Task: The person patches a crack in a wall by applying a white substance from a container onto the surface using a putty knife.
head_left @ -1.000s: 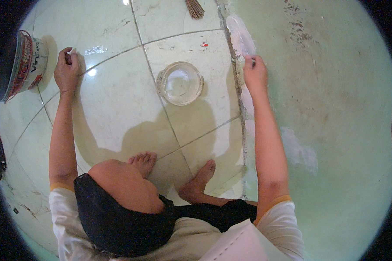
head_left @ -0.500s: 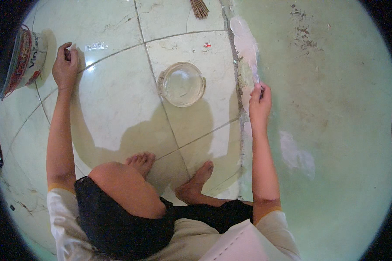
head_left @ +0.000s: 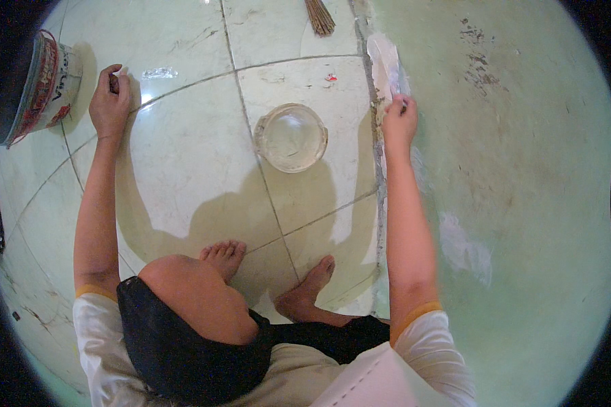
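Observation:
My right hand [head_left: 400,123] is closed round a putty knife [head_left: 401,85], mostly covered by my fingers. Its pale blade lies against a strip of white putty [head_left: 383,54] along the edge of the green wall [head_left: 523,169]. My left hand [head_left: 108,105] is raised at the far left with its fingers curled in. Something small seems to be held there, but I cannot make it out. On the tiles between my arms stands a round clear tub [head_left: 292,138] with a pale rim.
A bucket [head_left: 51,85] with a red band stands beyond my left hand. A bundle of stiff broom bristles [head_left: 320,19] lies at the far edge. A small red scrap [head_left: 330,77] is on the tiles [head_left: 183,169]. Another white smear [head_left: 464,247] marks the wall.
My right hand has moved farther away along the wall with the putty knife, up the putty strip. My left hand stays curled by the bucket. The whole view has shifted slightly.

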`<state>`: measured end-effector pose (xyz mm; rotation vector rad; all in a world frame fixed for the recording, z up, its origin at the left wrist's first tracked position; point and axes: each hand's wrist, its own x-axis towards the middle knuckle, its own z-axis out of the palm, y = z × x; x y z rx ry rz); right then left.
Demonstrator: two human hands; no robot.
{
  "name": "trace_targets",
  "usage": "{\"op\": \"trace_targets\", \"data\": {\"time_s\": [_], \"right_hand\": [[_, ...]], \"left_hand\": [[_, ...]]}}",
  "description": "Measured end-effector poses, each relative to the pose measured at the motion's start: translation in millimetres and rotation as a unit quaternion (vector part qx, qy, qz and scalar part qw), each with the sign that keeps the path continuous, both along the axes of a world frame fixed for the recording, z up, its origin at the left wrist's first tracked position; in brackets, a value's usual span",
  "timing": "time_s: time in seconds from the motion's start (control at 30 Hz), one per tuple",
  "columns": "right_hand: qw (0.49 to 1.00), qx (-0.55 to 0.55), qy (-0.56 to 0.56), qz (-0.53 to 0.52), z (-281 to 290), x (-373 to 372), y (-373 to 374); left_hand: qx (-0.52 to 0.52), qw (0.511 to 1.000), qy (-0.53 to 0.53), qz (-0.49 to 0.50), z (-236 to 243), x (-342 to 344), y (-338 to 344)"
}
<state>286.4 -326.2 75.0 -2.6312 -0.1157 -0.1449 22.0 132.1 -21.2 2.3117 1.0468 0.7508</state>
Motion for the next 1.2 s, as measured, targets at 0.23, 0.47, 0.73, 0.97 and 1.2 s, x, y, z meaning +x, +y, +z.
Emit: {"op": "trace_targets", "data": {"time_s": [0.23,0.47,0.73,0.97,1.2], "right_hand": [[0.997,0.072,0.037,0.006,5.8,-52.8,4.3],[0.995,0.093,0.035,0.031,-50.5,13.2,23.0],[0.995,0.092,0.028,-0.026,-58.7,-34.8,-15.6],[0.986,0.151,0.062,-0.017,-48.8,-39.9,13.3],[0.995,0.096,0.003,-0.028,-64.2,-25.8,-3.2]], "left_hand": [[0.01,1.0,0.028,0.008,1.0,-2.0,2.0],[-0.002,1.0,0.008,0.01,-4.0,3.0,3.9],[0.002,1.0,0.023,0.006,0.4,-2.3,3.9],[0.015,1.0,0.014,-0.002,-4.4,-3.1,7.2],[0.003,1.0,0.028,0.003,-1.1,0.4,1.1]]}}
